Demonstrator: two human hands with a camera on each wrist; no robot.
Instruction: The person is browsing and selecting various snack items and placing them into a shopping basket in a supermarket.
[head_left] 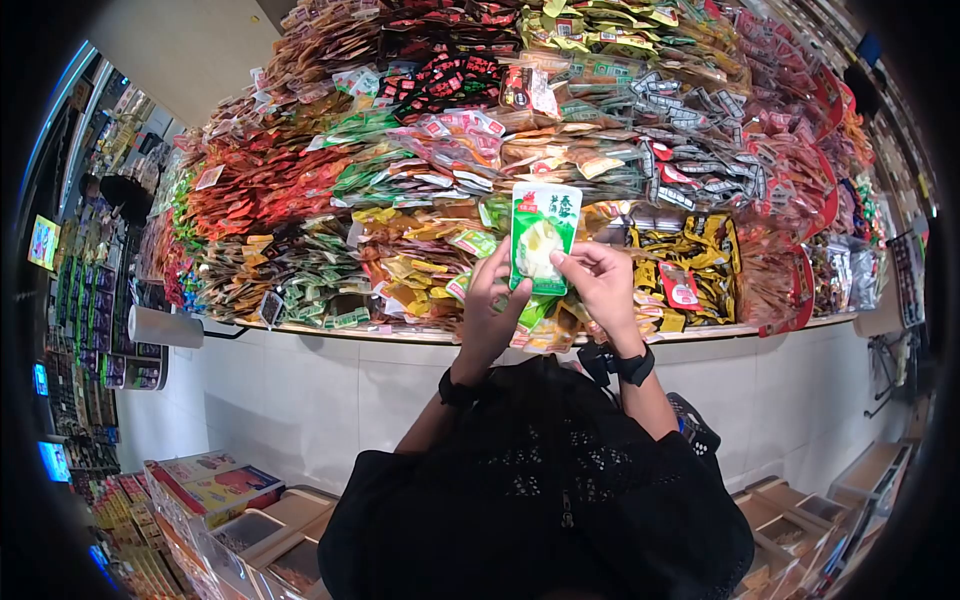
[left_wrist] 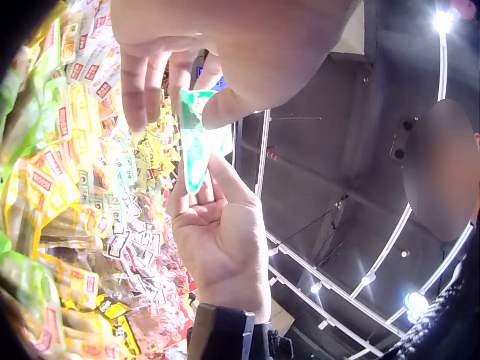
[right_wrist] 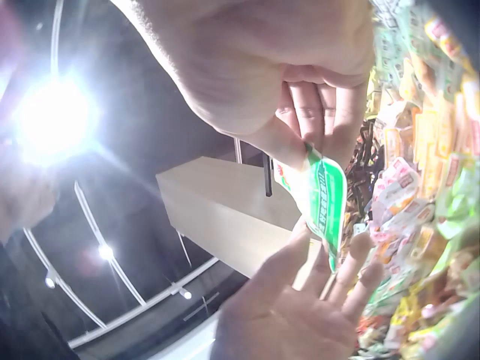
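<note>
A green and white snack packet (head_left: pixel 543 240) is held upright in front of the body, its printed front with a pale picture facing me. My left hand (head_left: pixel 492 305) holds its lower left edge, thumb in front and fingers behind. At the lower right edge, my right hand (head_left: pixel 603 285) pinches it between thumb and fingers. From the left wrist, the packet (left_wrist: pixel 196 142) shows nearly edge-on between both hands. In the right wrist view, the green back of the packet (right_wrist: pixel 326 199) is visible, with the left hand (right_wrist: pixel 292 319) below it.
A wide display counter with a pale front edge (head_left: pixel 400 334) bears dense rows of packaged snacks. Yellow and black packets (head_left: pixel 705 250) lie right of the hands. A white roll (head_left: pixel 165 327) sticks out at the left. Behind the body stand bins and a printed box (head_left: pixel 215 485).
</note>
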